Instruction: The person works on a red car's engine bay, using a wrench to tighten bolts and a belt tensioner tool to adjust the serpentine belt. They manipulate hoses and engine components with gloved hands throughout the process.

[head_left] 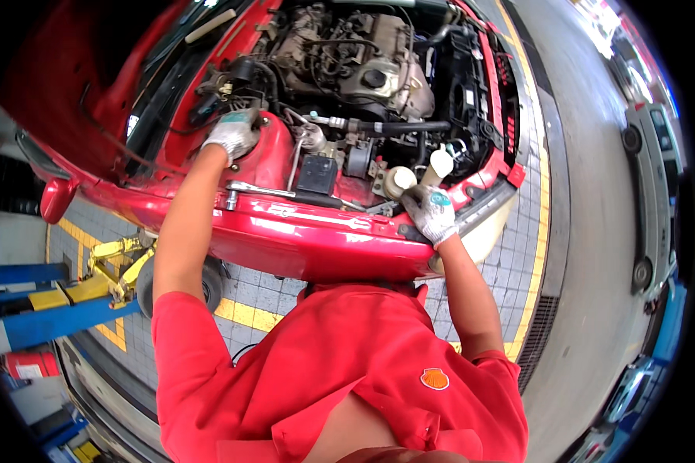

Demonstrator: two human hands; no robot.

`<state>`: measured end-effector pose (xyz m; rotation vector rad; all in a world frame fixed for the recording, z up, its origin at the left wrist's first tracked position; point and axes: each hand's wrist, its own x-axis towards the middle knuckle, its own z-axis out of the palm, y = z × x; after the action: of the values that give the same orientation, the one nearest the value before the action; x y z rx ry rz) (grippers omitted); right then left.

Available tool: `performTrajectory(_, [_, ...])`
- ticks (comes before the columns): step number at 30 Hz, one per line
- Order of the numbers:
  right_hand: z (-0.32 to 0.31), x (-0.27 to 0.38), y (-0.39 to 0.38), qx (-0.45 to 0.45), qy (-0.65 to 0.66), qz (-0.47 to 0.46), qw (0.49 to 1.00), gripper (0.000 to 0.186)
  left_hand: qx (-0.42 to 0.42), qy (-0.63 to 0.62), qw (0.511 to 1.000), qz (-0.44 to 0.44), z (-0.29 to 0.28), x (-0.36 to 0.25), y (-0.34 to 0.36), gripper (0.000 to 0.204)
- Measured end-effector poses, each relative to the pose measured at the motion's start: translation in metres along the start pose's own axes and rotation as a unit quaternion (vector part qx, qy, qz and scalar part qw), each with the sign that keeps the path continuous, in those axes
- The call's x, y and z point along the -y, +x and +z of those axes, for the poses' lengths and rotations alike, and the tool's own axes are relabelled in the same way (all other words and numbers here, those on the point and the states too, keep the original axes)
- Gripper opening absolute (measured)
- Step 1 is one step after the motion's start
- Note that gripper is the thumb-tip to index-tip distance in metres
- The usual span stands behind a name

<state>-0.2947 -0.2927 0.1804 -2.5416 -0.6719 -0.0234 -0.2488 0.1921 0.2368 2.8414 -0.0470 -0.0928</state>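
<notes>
My left hand (236, 131), in a white knit glove with a teal print, rests at the red strut tower (274, 158). Its fingertips are hidden beyond the back of the hand. In a matching glove, my right hand (431, 214) leans at the fender edge, fingers loosely bent and apart beside a round off-white reservoir (398, 181). Nothing shows in its grasp. Between the hands, a ratchet with a socket (266, 190) lies along the inner fender lip. A combination wrench (328, 220) lies on the red fender (309, 245).
The engine (355, 58) fills the bay beyond my hands, with a black box (316, 174) nearer. The raised hood (77, 85) stands at left. A yellow and blue lift arm (112, 270) sits low beside the wheel (208, 285). Parked vehicles (656, 185) line the right.
</notes>
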Motion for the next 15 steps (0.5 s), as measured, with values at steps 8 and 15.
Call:
performTrajectory(8, [-0.009, 0.002, 0.003, 0.011, 0.025, 0.02, 0.999, 0.025, 0.029, 0.122, 0.992, 0.005, -0.006, -0.012, 0.004, 0.032])
performTrajectory(15, [-0.014, 0.003, 0.0, 0.032, 0.025, 0.04, 0.998, 0.027, 0.022, 0.075, 0.996, 0.049, -0.007, -0.012, -0.005, 0.029])
